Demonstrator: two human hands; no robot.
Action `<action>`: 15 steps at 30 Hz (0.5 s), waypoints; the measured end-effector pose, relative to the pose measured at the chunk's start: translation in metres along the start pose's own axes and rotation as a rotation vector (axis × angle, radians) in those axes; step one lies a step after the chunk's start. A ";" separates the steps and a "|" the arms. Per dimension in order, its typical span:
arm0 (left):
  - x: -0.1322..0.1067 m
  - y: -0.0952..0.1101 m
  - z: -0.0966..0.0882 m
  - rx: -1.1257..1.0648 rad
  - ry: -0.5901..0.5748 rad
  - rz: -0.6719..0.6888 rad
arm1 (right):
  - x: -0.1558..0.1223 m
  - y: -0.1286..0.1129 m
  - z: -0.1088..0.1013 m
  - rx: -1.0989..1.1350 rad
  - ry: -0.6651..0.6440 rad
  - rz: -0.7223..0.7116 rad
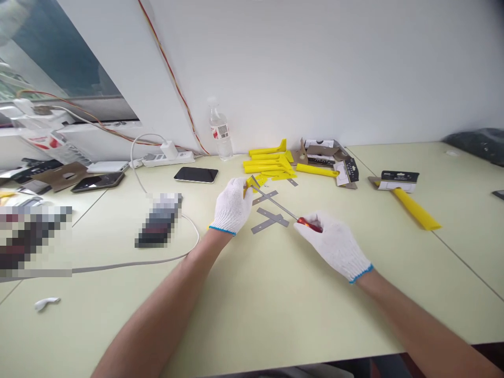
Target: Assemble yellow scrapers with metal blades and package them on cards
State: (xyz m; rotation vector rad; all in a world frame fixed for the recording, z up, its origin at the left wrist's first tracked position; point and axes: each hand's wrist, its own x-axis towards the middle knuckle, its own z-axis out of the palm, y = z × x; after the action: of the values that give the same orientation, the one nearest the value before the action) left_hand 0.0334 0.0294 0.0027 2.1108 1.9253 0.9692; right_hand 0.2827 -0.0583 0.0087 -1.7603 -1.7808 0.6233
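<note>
My left hand (232, 206), in a white knit glove, is closed around the handle end of a yellow scraper (251, 181), with only its head showing past my fingers. My right hand (334, 242), gloved the same way, pinches the red handle of a screwdriver (286, 211). Its thin metal shaft runs up and left, and the tip meets the scraper's head.

The scraper looks like light, stiff plastic. I judge it is best gripped low on the handle, so the head stays free. The screwdriver is slim and light, and its smooth handle could turn inside a cotton glove, so a firm pinch near the shaft suits it.

Just below the shaft, between my hands, two flat metal blades (271, 216) lie crossed on the table (275, 304), with a third strip (264, 197) just beyond them. They are thin, probably sharp along one edge, and hard to lift off a flat top. I would take them by the short ends.

Farther back is a pile of yellow scrapers (268, 164), with torn cardboard packaging (323, 149) to its right. Well off to the right lies another scraper on its card (413, 207).

To the far left of the pile stand a water bottle (219, 134), a dark phone (196, 174) and a power strip (169, 157). A white cable (137, 262) loops toward me.
</note>
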 end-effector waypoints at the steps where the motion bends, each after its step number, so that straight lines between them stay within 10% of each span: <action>1: 0.000 -0.001 0.000 -0.005 0.001 0.007 | 0.000 -0.002 -0.001 0.043 -0.038 0.055; 10: 0.001 0.000 0.005 0.051 -0.045 0.009 | 0.005 0.004 -0.017 0.924 -0.742 0.431; 15: 0.001 0.001 0.004 0.050 -0.041 -0.008 | 0.005 0.003 -0.017 0.818 -0.679 0.419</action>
State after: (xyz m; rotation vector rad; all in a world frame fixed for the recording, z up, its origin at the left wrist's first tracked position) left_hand 0.0360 0.0313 0.0004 2.1302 1.9567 0.8785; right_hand 0.2966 -0.0540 0.0196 -1.3802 -1.1761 1.9762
